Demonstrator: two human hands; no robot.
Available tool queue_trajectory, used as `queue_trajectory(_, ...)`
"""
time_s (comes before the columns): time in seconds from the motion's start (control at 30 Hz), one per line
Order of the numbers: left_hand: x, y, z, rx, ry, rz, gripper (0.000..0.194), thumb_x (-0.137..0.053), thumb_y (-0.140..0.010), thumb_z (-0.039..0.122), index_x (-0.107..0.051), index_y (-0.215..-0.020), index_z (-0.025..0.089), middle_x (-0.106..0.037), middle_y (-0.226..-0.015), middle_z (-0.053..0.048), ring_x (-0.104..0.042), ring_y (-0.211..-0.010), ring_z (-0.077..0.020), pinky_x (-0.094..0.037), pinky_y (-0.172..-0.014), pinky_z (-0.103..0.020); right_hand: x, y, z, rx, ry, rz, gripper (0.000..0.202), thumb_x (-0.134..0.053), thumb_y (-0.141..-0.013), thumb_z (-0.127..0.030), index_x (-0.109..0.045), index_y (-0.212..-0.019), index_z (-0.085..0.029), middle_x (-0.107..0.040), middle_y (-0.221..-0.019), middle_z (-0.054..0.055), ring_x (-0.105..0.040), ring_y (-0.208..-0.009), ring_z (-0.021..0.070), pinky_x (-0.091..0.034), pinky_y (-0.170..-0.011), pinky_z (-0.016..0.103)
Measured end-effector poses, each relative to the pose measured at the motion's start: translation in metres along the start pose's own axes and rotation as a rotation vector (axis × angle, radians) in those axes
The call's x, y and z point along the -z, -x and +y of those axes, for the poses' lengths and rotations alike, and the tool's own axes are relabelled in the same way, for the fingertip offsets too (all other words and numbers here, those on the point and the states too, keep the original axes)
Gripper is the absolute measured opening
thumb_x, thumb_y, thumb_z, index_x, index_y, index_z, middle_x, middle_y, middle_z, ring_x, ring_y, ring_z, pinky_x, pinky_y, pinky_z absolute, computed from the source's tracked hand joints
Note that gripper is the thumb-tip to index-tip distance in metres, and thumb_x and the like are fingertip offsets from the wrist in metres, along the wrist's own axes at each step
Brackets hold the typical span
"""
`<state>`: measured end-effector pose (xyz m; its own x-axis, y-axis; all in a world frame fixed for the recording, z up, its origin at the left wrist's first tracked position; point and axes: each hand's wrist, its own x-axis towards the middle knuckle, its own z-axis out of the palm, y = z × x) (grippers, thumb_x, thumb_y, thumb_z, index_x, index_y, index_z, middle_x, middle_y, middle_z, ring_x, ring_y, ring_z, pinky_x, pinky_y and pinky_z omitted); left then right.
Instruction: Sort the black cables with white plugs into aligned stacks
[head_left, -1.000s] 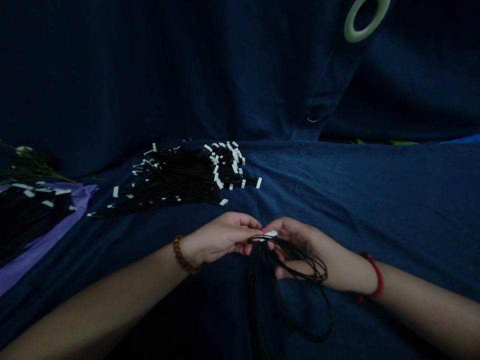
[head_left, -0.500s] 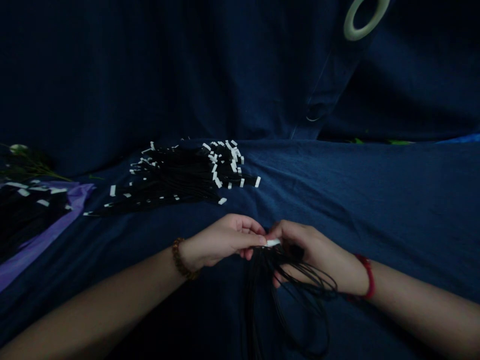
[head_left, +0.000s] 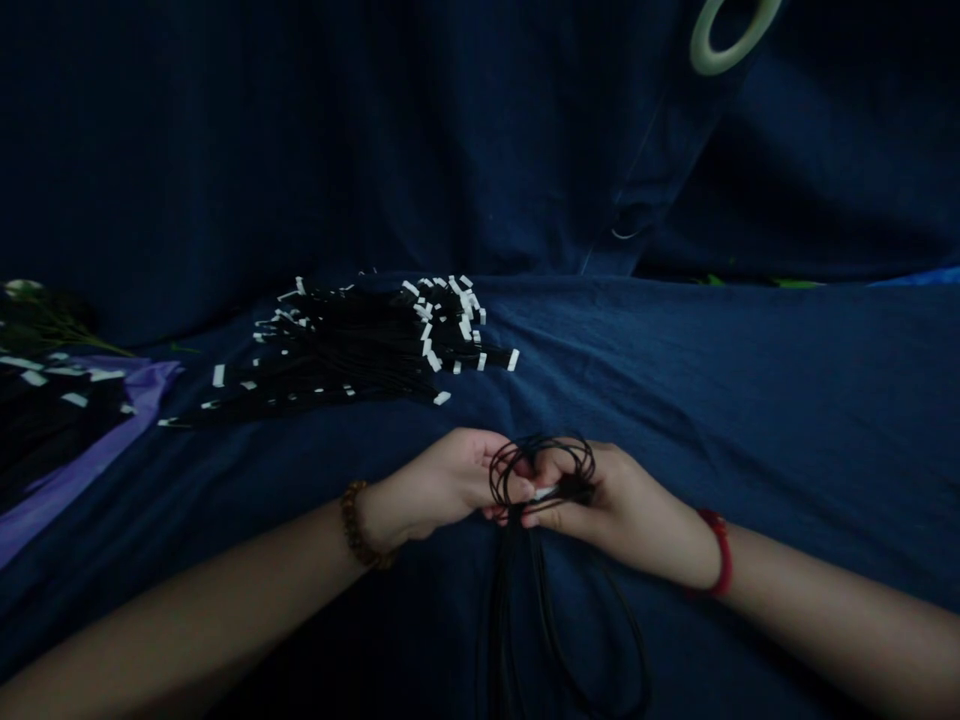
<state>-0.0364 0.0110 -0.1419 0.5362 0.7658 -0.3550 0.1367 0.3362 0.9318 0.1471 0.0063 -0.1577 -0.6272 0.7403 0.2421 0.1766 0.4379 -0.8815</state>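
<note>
Hands (head_left: 442,487) (nearly closed) pinch black cords (head_left: 501,610).

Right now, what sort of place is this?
Probably a makeshift cable workstation: there's dark blue cloth, a pile of white-tipped black cables lying on it, and a looped cable bundle between the left hand and right hand.

Remotely, I saw a pale ring (head_left: 706,62) at upper right before a dark blue drape (head_left: 337,130); a white flower (head_left: 24,287) and green stems (head_left: 71,330) lay left, just beyond purple sheeting (head_left: 155,385); green leaves (head_left: 793,284) showed far right.
</note>
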Motion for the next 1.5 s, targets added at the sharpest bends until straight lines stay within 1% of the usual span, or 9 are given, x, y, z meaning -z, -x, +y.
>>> queue_trajectory(0.2,0.001,-0.002,0.0,0.049,0.048,0.051,0.044,-0.08,-0.056,0.036,-0.055,-0.082,0.01,-0.059,-0.063,0.001,-0.051,-0.049,-0.0063,-0.036,-0.047,-0.018,-0.005,-0.004,0.008,-0.2,-0.503,-0.075,0.022,-0.069,-0.076,-0.024,-0.048,-0.076,-0.018,-0.067,-0.082,0.002,-0.066,-0.084,0.018,-0.052,-0.077,0.035)
queue_trajectory(0.27,0.003,-0.002,-0.001,0.042,0.069,0.051,0.041,-0.079,-0.06,0.033,-0.055,-0.084,0.01,-0.059,-0.065,0.001,-0.051,-0.05,-0.0054,-0.036,-0.047,-0.017,-0.004,-0.003,0.009,-0.187,-0.44,-0.04,0.025,-0.072,-0.073,-0.025,-0.048,-0.076,-0.018,-0.066,-0.08,0.002,-0.066,-0.081,0.0177,-0.052,-0.073,0.033)
queue_trajectory(0.43,0.009,-0.004,-0.003,0.032,0.123,-0.003,0.027,-0.071,-0.069,0.021,-0.056,-0.09,0.012,-0.059,-0.067,0.002,-0.051,-0.049,-0.004,-0.034,-0.046,-0.016,0.002,0.003,0.002,-0.003,0.111,0.109,0.018,-0.071,-0.075,-0.026,-0.058,-0.081,-0.016,-0.061,-0.08,0.003,-0.059,-0.074,0.0155,-0.049,-0.066,0.029)
queue_trajectory(0.63,0.008,-0.002,0.001,0.031,-0.069,-0.1,0.015,-0.051,-0.087,0.026,-0.057,-0.084,0.012,-0.06,-0.066,0.001,-0.05,-0.048,-0.0035,-0.037,-0.046,-0.016,0.004,0.007,-0.001,0.319,0.285,0.168,0.012,-0.064,-0.082,-0.017,-0.06,-0.093,-0.014,-0.056,-0.091,0.005,-0.055,-0.083,0.0114,-0.046,-0.071,0.022)
queue_trajectory(0.83,0.006,0.0,0.002,-0.01,-0.092,-0.127,0.012,-0.054,-0.085,0.023,-0.058,-0.086,0.012,-0.061,-0.071,0.002,-0.051,-0.051,-0.0037,-0.039,-0.048,-0.015,0.001,0.009,-0.001,0.298,0.353,0.178,0.007,-0.06,-0.084,-0.017,-0.059,-0.09,-0.015,-0.056,-0.088,0.005,-0.055,-0.08,0.0122,-0.046,-0.068,0.023)
queue_trajectory(0.93,0.003,-0.001,-0.001,-0.015,-0.126,-0.033,0.012,-0.054,-0.084,0.022,-0.059,-0.085,0.011,-0.061,-0.068,0.002,-0.051,-0.048,-0.0037,-0.037,-0.046,-0.015,0.003,0.01,-0.001,0.251,0.449,0.1,0.009,-0.058,-0.086,-0.02,-0.056,-0.093,-0.015,-0.057,-0.089,0.006,-0.056,-0.08,0.0146,-0.047,-0.067,0.026)
queue_trajectory(1.07,0.001,-0.003,-0.007,-0.042,-0.154,0.102,0.014,-0.056,-0.081,0.023,-0.06,-0.088,0.012,-0.056,-0.061,0.004,-0.051,-0.044,-0.0053,-0.035,-0.042,-0.016,0.01,0.009,0.0,0.231,0.543,-0.017,0.028,-0.059,-0.085,-0.034,-0.053,-0.105,-0.015,-0.059,-0.096,0.009,-0.058,-0.085,0.0178,-0.048,-0.071,0.029)
queue_trajectory(1.3,-0.008,-0.001,-0.01,-0.093,-0.182,0.065,0.01,-0.054,-0.083,0.019,-0.061,-0.082,0.012,-0.061,-0.067,0.0,-0.053,-0.05,-0.0063,-0.037,-0.043,-0.016,0.011,0.008,-0.002,0.269,0.686,-0.092,0.006,-0.052,-0.089,-0.021,-0.052,-0.085,-0.017,-0.057,-0.077,0.004,-0.053,-0.067,0.0145,-0.04,-0.059,0.027)
queue_trajectory(1.5,-0.009,-0.003,-0.016,-0.171,-0.186,0.075,0.01,-0.056,-0.08,0.02,-0.06,-0.076,0.012,-0.053,-0.071,0.001,-0.055,-0.056,-0.0082,-0.044,-0.049,-0.019,0.003,0.002,-0.007,0.018,0.409,-0.038,0.016,-0.062,-0.081,-0.015,-0.048,-0.073,-0.018,-0.054,-0.073,-0.001,-0.051,-0.066,0.0115,-0.037,-0.058,0.023)
